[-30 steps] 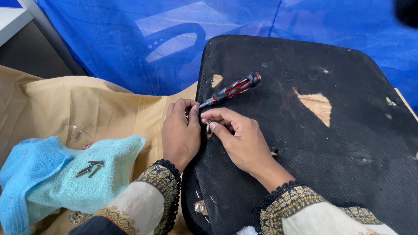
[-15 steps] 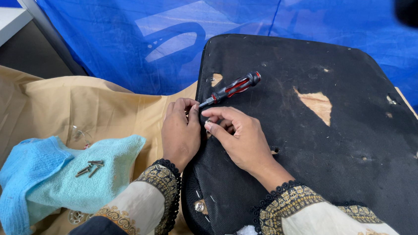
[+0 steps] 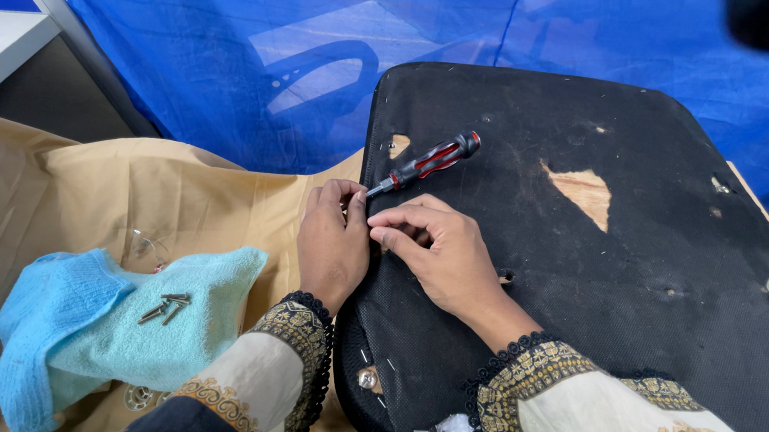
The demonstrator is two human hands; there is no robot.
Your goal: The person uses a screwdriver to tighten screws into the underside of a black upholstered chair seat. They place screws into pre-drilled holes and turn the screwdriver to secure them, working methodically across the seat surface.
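Lying nearest on the left, a light blue cloth (image 3: 119, 332) carries a few loose screws (image 3: 165, 307) on tan fabric (image 3: 84, 192). Further in, the left hand (image 3: 335, 244) curls over the left edge of a black seat panel (image 3: 598, 288), and the right hand (image 3: 437, 248) pinches its fingertips there (whatever they pinch is hidden). Just beyond the fingers lies a red-and-black screwdriver (image 3: 425, 164), ungripped, before blue netting (image 3: 233, 49).

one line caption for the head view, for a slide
Both hands pinch at a black panel's edge beside a red-handled screwdriver.
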